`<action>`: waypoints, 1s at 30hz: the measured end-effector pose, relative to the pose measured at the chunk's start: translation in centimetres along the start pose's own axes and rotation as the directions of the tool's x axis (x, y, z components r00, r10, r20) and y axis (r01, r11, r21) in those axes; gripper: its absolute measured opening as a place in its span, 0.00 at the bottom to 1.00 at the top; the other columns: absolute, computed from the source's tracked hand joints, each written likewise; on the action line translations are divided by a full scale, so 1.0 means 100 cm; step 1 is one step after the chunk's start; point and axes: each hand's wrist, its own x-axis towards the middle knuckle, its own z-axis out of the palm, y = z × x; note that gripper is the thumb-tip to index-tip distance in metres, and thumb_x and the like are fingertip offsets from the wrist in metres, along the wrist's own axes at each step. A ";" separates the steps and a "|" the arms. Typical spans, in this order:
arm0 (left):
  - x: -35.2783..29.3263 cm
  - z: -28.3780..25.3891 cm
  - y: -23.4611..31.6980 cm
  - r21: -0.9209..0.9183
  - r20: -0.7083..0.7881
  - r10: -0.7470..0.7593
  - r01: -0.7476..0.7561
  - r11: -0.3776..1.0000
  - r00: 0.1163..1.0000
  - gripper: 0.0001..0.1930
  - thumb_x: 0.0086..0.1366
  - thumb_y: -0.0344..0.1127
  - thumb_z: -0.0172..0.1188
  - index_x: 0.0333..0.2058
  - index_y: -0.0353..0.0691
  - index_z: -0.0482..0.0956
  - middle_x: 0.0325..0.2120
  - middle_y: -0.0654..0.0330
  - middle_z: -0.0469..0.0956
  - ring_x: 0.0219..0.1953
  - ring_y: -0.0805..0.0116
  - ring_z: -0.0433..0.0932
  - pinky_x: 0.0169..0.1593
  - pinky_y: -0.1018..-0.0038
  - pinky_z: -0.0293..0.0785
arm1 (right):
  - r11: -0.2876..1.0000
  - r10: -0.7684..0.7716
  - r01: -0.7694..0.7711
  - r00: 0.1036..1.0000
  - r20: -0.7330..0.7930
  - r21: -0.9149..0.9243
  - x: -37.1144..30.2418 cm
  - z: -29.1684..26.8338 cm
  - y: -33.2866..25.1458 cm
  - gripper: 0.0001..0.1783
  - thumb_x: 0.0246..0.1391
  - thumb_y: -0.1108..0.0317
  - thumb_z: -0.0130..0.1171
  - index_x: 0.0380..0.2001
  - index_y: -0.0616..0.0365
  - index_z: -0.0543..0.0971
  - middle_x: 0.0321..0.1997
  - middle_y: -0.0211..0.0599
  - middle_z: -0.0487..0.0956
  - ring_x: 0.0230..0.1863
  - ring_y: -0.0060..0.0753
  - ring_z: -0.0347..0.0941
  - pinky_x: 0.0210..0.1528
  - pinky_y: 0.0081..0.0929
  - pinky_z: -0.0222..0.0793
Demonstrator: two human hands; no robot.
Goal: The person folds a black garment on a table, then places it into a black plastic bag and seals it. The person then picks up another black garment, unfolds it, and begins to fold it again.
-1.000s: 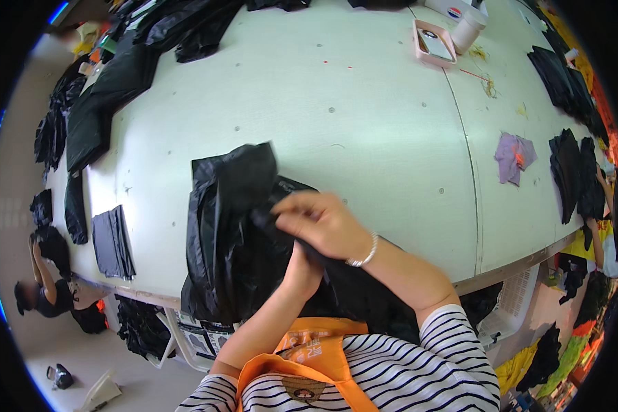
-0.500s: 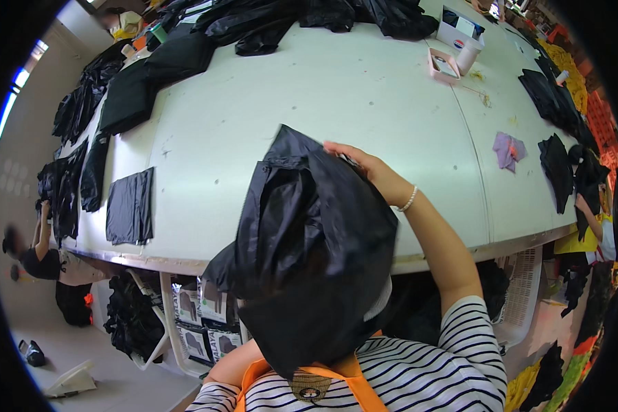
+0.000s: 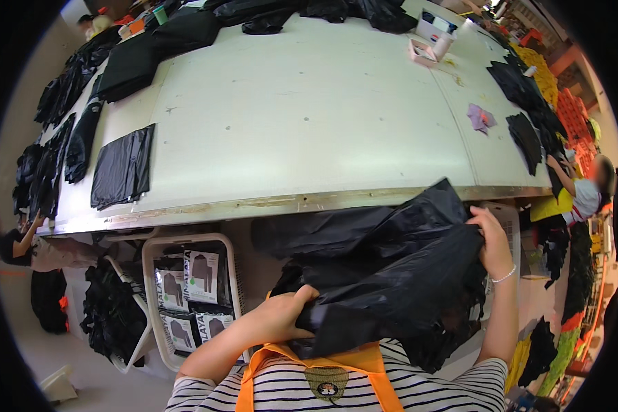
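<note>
A black garment (image 3: 398, 268) of thin, slightly shiny fabric hangs across my front, below the table edge. My left hand (image 3: 292, 312) grips its near left end, thumb on top and fingers partly hidden. At its right side my right hand (image 3: 491, 240), with a beaded bracelet on the wrist, is closed on the upper edge. One corner of the cloth points up toward the table, and the lower folds run down over dark fabric below. Which kind of garment it is cannot be made out.
Before me stretches a pale table (image 3: 309, 123) with a folded black garment (image 3: 123, 165) at its left. Black garments line its far side. A white basket (image 3: 147, 288) of packaged clothes stands below. A purple cloth (image 3: 481, 118) and pink tray (image 3: 422, 53) lie right. Co-workers are on both sides.
The black garment has come down from above the table edge and now spreads sideways below it. My left hand has come into view on it; my right hand has moved down and right.
</note>
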 end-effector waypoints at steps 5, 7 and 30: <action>0.001 -0.040 0.055 0.214 -0.028 0.222 -0.211 0.954 0.975 0.41 0.39 0.41 0.74 0.50 0.36 0.61 0.38 0.45 0.75 0.41 0.45 0.76 0.41 0.62 0.73 | 0.985 0.170 -0.173 0.982 -0.083 -0.030 -0.019 -0.072 -0.034 0.09 0.50 0.82 0.49 0.37 0.64 0.70 0.31 0.48 0.78 0.35 0.39 0.78 0.39 0.27 0.70; 0.000 -0.064 0.078 0.369 -0.176 0.212 -0.135 0.920 0.961 0.33 0.46 0.37 0.71 0.49 0.37 0.66 0.37 0.47 0.77 0.40 0.50 0.78 0.41 0.65 0.74 | 0.988 0.146 -0.134 0.973 -0.181 0.077 0.005 -0.097 -0.043 0.16 0.50 0.82 0.50 0.44 0.63 0.72 0.37 0.39 0.79 0.41 0.29 0.75 0.45 0.24 0.69; 0.302 -0.474 0.110 0.319 -0.936 0.302 0.801 0.506 0.182 0.21 0.58 0.40 0.53 0.47 0.35 0.74 0.44 0.46 0.77 0.49 0.52 0.76 0.50 0.62 0.71 | 0.395 0.258 0.383 0.826 -0.501 0.835 0.614 -0.021 0.015 0.22 0.57 0.70 0.51 0.57 0.57 0.69 0.31 0.35 0.78 0.29 0.27 0.78 0.30 0.24 0.75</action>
